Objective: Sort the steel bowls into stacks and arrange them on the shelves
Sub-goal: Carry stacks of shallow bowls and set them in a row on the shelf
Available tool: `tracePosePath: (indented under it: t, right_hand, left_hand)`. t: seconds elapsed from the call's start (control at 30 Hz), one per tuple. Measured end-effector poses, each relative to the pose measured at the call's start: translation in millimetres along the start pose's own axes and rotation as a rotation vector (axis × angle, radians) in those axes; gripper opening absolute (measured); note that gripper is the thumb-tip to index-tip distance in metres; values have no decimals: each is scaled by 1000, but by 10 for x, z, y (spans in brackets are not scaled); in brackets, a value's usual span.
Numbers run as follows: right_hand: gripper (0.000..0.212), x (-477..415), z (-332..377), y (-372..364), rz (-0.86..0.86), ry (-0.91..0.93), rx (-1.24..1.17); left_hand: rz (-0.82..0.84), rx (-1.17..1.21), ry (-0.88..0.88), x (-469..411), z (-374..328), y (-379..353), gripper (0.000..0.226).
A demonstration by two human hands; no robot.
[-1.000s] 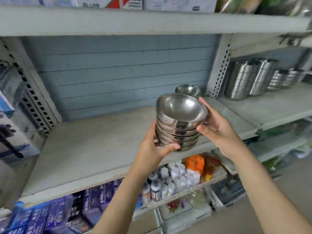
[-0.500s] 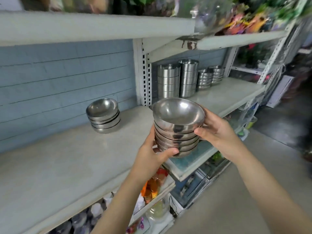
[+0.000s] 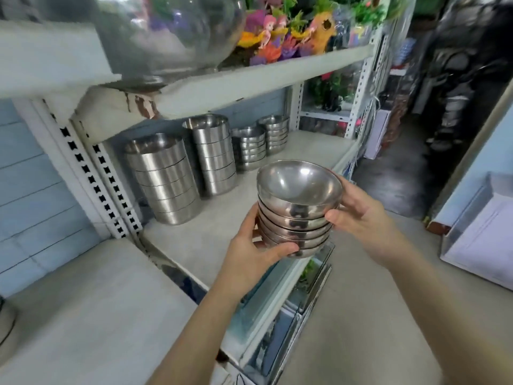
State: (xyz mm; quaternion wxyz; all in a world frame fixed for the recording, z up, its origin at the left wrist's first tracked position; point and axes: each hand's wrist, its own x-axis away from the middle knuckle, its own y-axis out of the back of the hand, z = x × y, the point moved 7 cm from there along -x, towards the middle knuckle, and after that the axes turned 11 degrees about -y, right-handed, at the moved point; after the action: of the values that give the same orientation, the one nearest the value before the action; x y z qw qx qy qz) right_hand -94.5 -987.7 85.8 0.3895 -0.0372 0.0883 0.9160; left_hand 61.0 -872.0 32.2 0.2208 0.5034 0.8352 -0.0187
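The left hand (image 3: 249, 250) and right hand (image 3: 359, 215) flank the bowl stack (image 3: 298, 218); both clasp it.

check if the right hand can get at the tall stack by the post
Probably not yet: the right hand and left hand both grip the bowl stack. The shelf up to the tall stack looks bare, so the way seems free once it lets go.

shop, slotted metal shelving (image 3: 83, 162), stacked steel bowls (image 3: 163, 179), plastic toys & fake plants (image 3: 280, 31) on display

the held bowl stack (image 3: 298, 207) has swung right, now before the shelf (image 3: 222, 218) with tall steel stacks (image 3: 163, 179).
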Motion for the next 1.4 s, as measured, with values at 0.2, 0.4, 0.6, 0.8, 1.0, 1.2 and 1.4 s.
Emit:
tracePosePath:
  t: [0.2, 0.4, 0.6, 0.8, 1.0, 1.2, 1.4]
  right_hand:
    - [77, -758, -193, 1001, 37, 26, 53]
    - [71, -1639, -392, 1898, 132, 57, 87]
    - [87, -2476, -645, 2185, 229, 25, 64]
    - [65, -3257, -892, 2303, 281, 30, 15]
    - [66, -3926, -1094, 2505, 299, 4, -16]
    - [65, -4689, -1415, 2703, 338, -42, -40]
    - [66, -5564, -1725, 2728, 476, -31, 78]
  left_hand:
    - [-41, 26, -10, -978, 314, -810, 89]
    - [-148, 19, 14, -1813, 593, -1492, 97]
    - [-211, 9, 72, -2458, 919, -1644, 109]
    - [-239, -22, 59, -3103, 1250, -1653, 92]
    - [-244, -78, 91, -3714, 1637, -1720, 98]
    - [-272, -110, 128, -4319, 2039, -1788, 91]
    - [-374, -110, 235, -4903, 2555, -1782, 101]
